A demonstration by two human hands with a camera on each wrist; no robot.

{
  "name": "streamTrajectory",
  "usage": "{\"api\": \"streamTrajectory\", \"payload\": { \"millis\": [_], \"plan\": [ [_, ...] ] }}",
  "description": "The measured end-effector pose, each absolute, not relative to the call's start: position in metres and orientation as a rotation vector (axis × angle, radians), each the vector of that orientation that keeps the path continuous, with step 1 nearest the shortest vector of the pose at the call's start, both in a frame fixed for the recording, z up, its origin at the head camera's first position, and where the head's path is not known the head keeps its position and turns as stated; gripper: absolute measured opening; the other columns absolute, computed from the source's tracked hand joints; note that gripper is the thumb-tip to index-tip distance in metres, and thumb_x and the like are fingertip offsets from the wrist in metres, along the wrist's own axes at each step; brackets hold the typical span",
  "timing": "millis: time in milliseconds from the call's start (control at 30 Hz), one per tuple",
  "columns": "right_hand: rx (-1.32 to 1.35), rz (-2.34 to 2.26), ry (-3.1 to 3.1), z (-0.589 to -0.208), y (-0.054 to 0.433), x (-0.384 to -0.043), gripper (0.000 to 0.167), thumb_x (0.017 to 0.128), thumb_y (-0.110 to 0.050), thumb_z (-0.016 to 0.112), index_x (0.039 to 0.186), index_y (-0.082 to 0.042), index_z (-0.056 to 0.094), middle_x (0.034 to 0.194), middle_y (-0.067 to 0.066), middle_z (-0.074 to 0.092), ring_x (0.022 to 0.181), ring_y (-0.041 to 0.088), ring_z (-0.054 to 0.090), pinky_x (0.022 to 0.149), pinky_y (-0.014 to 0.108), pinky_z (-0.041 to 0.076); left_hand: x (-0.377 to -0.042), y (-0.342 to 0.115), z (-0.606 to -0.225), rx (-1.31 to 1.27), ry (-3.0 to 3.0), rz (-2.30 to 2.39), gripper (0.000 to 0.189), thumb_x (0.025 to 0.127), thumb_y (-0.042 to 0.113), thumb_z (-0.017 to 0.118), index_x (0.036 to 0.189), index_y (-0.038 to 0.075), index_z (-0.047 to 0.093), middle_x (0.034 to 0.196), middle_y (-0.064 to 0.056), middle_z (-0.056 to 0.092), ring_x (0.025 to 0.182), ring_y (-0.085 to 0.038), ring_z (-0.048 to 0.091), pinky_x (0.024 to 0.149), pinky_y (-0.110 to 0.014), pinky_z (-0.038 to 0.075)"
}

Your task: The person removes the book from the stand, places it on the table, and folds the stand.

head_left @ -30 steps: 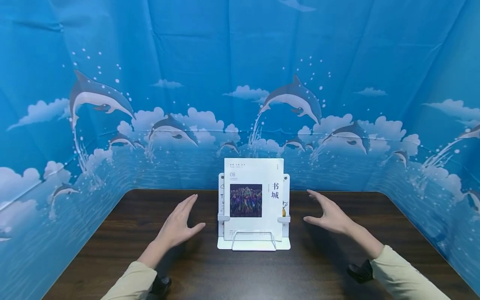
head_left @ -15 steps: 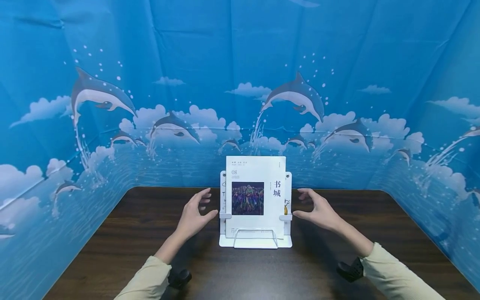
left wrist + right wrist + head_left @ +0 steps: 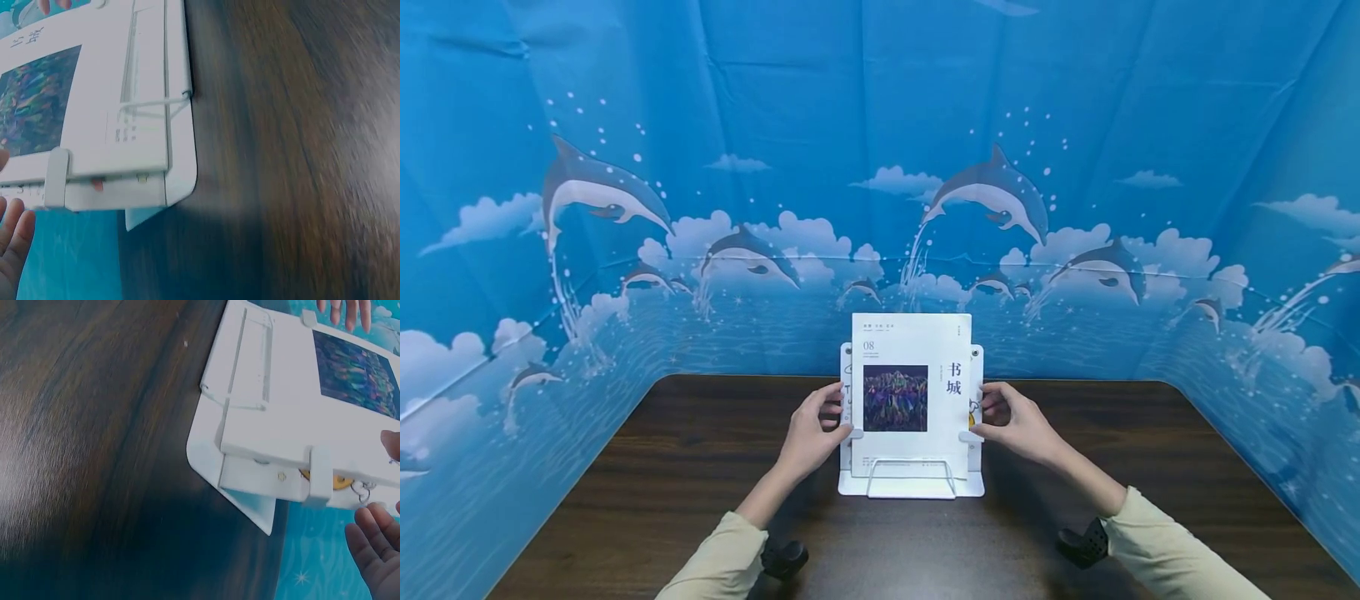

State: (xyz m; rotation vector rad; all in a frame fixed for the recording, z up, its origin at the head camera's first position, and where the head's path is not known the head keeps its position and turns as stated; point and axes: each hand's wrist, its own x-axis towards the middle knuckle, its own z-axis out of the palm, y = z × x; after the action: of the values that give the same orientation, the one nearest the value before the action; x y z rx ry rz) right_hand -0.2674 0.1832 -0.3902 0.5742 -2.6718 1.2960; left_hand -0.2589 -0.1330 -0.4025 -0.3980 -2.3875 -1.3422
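Left hand (image 3: pixel 808 429) at the stand's left edge by the left clip (image 3: pixel 57 178), thumb on the near side, fingers on the far side, thumb and fingers apart; can't tell contact. Middle: white book (image 3: pixel 912 396) upright on white stand (image 3: pixel 973 484), wire rest (image 3: pixel 912 497) at near bottom, dark wood table (image 3: pixel 625 467) below. Right hand (image 3: pixel 1022 427) mirrors at the right edge by the right clip (image 3: pixel 967 436), thumb and fingers likewise apart, contact unclear. Step looks like positioning for a two-sided grip; next move likely calls for even finger pressure on both edges.
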Motion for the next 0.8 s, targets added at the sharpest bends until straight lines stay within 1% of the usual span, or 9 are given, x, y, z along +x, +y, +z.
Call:
{"api": "streamTrajectory", "payload": {
  "millis": [167, 333, 433, 633, 800],
  "plan": [
    [0.551, 1.311, -2.682, -0.39, 0.173, -0.268, 0.056, 0.074, -0.015, 0.074, 0.121, 0.003, 0.047, 0.1, 0.011, 0.056, 0.089, 0.023, 0.056, 0.078, 0.034, 0.05, -0.261, -0.124, -0.403, -0.366, -2.376, -1.363, 0.054, 0.072, -0.006, 0.068, 0.123, -0.002, 0.05, 0.107, -0.016, 0.055, 0.09, -0.026, 0.059, 0.073, -0.033, 0.053],
    [0.488, 1.341, -2.662, -0.39, 0.164, -0.268, 0.053, 0.074, -0.01, 0.073, 0.119, 0.006, 0.049, 0.098, 0.013, 0.058, 0.09, 0.029, 0.056, 0.08, 0.04, 0.05, -0.263, -0.119, -0.406, -0.314, -2.357, -1.399, 0.053, 0.072, -0.008, 0.067, 0.122, -0.003, 0.051, 0.106, -0.016, 0.055, 0.09, -0.026, 0.059, 0.074, -0.031, 0.053],
    [0.447, 1.363, -2.636, -0.391, 0.16, -0.268, 0.051, 0.074, -0.006, 0.071, 0.118, 0.008, 0.049, 0.097, 0.014, 0.057, 0.089, 0.029, 0.057, 0.081, 0.041, 0.05, -0.263, -0.116, -0.407, -0.281, -2.343, -1.429, 0.052, 0.072, -0.009, 0.067, 0.121, -0.003, 0.052, 0.106, -0.016, 0.055, 0.091, -0.026, 0.059, 0.074, -0.031, 0.053],
    [0.309, 1.452, -2.573, -0.393, 0.151, -0.266, 0.045, 0.075, 0.004, 0.067, 0.116, 0.01, 0.05, 0.096, 0.017, 0.057, 0.086, 0.024, 0.058, 0.076, 0.033, 0.052, -0.265, -0.111, -0.408, -0.222, -2.312, -1.49, 0.046, 0.074, -0.01, 0.064, 0.118, -0.005, 0.053, 0.104, -0.017, 0.054, 0.09, -0.027, 0.058, 0.074, -0.032, 0.053],
    [0.192, 1.482, -2.516, -0.397, 0.144, -0.265, 0.04, 0.074, 0.007, 0.066, 0.111, 0.01, 0.053, 0.093, 0.017, 0.058, 0.082, 0.022, 0.058, 0.072, 0.03, 0.052, -0.266, -0.107, -0.41, -0.16, -2.295, -1.51, 0.044, 0.075, -0.012, 0.062, 0.117, -0.005, 0.054, 0.103, -0.017, 0.054, 0.088, -0.026, 0.057, 0.074, -0.033, 0.053]
  ]
}}
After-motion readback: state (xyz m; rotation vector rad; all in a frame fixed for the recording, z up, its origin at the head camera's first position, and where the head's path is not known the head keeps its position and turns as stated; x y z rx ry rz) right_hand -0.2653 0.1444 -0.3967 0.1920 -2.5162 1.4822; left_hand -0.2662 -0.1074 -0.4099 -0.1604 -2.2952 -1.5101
